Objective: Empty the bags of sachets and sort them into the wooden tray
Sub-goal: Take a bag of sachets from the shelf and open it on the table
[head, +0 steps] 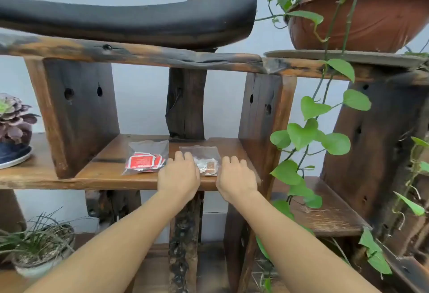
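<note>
The left grip [180, 175] is laid flat, fingers spread, on the left edge of a clear bag of pale sachets [203, 160]; the right grip [236, 176] is laid open at its 3 o'clock side. Nothing is clasped. A bag of red sachets [146, 157] is seen at 9 o'clock on the wooden shelf [104, 176].

Print on the red sachets [142, 161] is too small to read.
</note>
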